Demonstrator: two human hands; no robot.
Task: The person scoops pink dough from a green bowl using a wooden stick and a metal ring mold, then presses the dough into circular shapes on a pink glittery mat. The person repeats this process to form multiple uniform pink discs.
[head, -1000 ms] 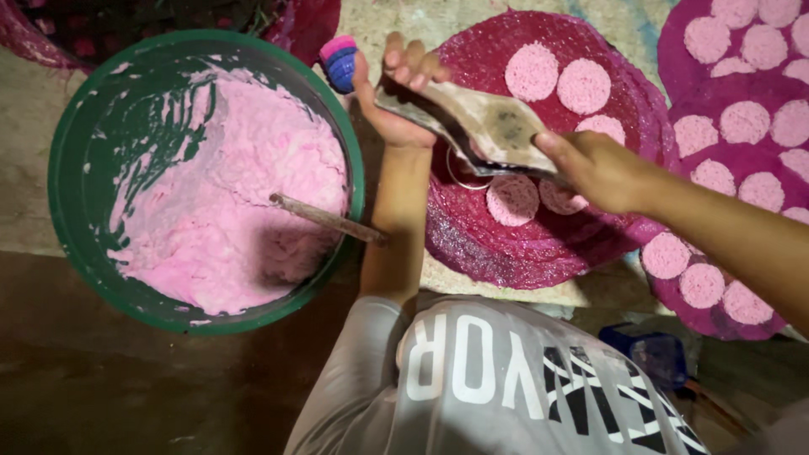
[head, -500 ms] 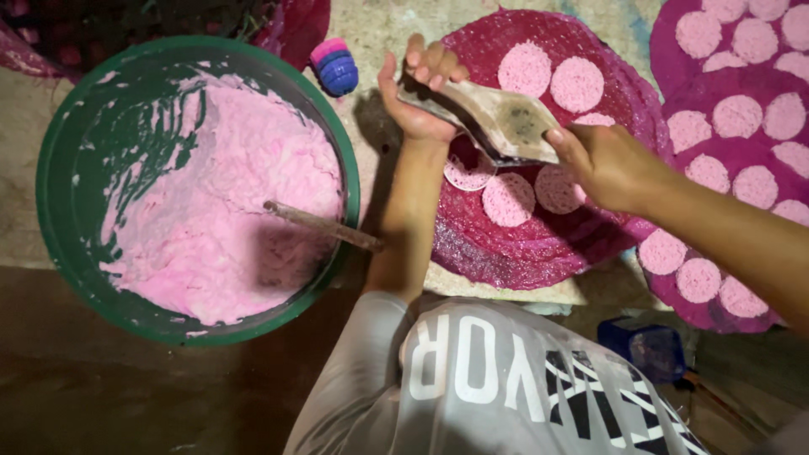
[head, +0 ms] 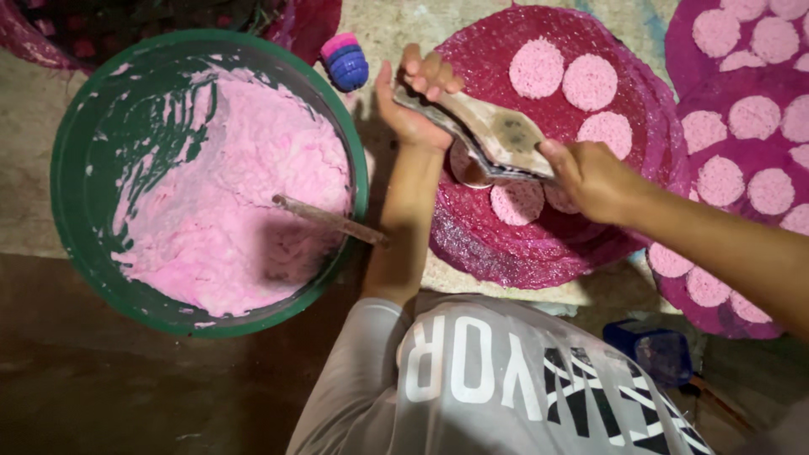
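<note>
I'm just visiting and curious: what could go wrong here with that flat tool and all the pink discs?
1. The flat scraper, held by the left hand and right hand, hangs right over wet pink discs and could smear them.
2. The stick leaning on the green basin rim might tip out, dragging pink paste.

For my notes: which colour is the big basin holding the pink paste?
Green basin, seen best in the head view.

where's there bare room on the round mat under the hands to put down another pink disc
On the magenta mat, the near edge below the discs is bare, as is the strip left of the top disc. Its middle is crowded under the left hand, right hand and their flat tool.
</note>
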